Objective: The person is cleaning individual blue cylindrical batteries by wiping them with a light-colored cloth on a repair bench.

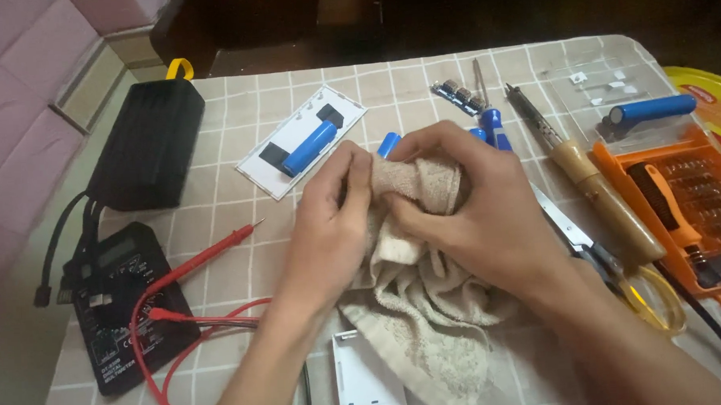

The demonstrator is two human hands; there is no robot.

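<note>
Both my hands are closed around a bunched beige towel [416, 304] in the middle of the checked tablecloth. My left hand [333, 219] pinches the cloth's top from the left. My right hand [465, 211] wraps it from the right. What the cloth covers is hidden. The tip of a blue cylindrical battery [388, 143] pokes out just behind my fingers. Another blue battery [309, 148] lies on a white plastic plate [255, 170] to the upper left.
A black multimeter [120, 307] with red leads [210, 256] lies at left, a black box [147, 142] behind it. At right are a wooden-handled soldering iron [592, 186], an orange screwdriver-bit case [688, 207], a third blue battery [653, 108] and scissors [573, 235]. A white casing [367, 382] sits at the front edge.
</note>
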